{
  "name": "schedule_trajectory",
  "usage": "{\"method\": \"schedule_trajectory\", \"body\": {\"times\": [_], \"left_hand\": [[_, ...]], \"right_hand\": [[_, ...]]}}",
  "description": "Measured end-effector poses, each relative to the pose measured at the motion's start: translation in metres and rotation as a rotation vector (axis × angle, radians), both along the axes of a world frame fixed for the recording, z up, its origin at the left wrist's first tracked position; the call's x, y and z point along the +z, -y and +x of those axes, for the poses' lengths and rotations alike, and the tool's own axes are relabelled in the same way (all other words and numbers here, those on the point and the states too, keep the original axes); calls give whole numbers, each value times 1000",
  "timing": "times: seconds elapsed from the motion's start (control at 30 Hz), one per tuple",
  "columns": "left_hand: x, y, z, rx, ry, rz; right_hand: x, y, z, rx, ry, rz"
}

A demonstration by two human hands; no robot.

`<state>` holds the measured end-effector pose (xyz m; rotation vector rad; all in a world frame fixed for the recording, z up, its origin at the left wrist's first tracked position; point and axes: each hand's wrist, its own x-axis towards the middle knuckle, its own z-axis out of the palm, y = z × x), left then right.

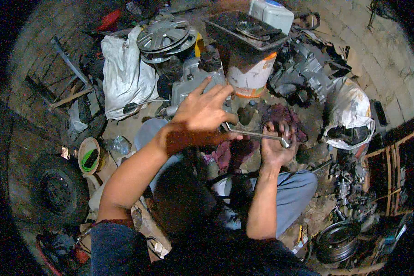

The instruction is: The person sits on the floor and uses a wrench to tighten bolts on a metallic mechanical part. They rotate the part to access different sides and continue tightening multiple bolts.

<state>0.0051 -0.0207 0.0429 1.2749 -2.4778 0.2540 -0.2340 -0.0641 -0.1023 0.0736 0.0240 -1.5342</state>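
The wrench (pixel 261 135), a slim metal one with a bent head at its right end, slants between the two hands, above the person's lap. The left hand (pixel 202 109) is at its left end, palm down. The thumb lies along the metal and the forefinger bends toward it; the other fingers are spread and reach far. Whether thumb and forefinger pinch the wrench, I cannot tell. The right hand (pixel 279 149) is palm up and smudged dark, its fingers half curled, with the head of the wrench across the palm. I cannot tell how firmly it is held.

Just beyond the right hand lies a dark red cloth (pixel 295 120). Past the left hand is a grey casting (pixel 188 86), and right of that a bucket (pixel 248 78) with a dark tray (pixel 221 27) on top. A white jug (pixel 280 18) is farther still. Stacked hubcaps (pixel 163 36) and a white sack (pixel 124 76) are far left; a metal housing (pixel 303 62) is far right, with a white bag (pixel 352 108) nearer. A tyre (pixel 71 193) stands at left, and a wheel rim (pixel 338 237) lies near right.
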Motion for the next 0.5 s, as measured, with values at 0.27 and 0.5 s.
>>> {"method": "schedule_trajectory", "body": {"times": [0.27, 0.5], "left_hand": [[4, 6, -6, -32, -63, -29], [2, 2, 6, 56, -149, 62]], "right_hand": [[-154, -24, -19, 12, 162, 311], [133, 84, -69, 43, -232, -665]]}}
